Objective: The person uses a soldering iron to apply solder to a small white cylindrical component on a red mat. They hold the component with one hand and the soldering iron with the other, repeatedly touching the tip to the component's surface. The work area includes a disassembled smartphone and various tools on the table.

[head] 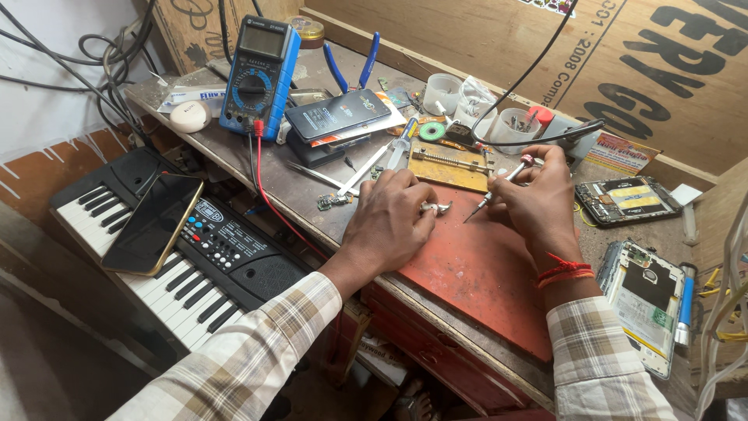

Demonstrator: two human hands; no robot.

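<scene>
On a worn red mat (475, 265) at the middle of a cluttered wooden workbench (257, 168), the left hand (387, 221) was closed on a small silvery metal part (436, 207), pinning it down. The right hand (538, 199) gripped a slim screwdriver (499, 185), its tip just right of that part. This looked like mid-repair; steady aim seemed needed next. Far left stood a blue multimeter (259, 74); right lay two opened phones (627, 199). A black toy keyboard (167, 249) sat near left, below the bench.

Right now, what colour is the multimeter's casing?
Blue, around a dark grey face, on the multimeter; the head view shows it clearly at the bench's back left.
</scene>
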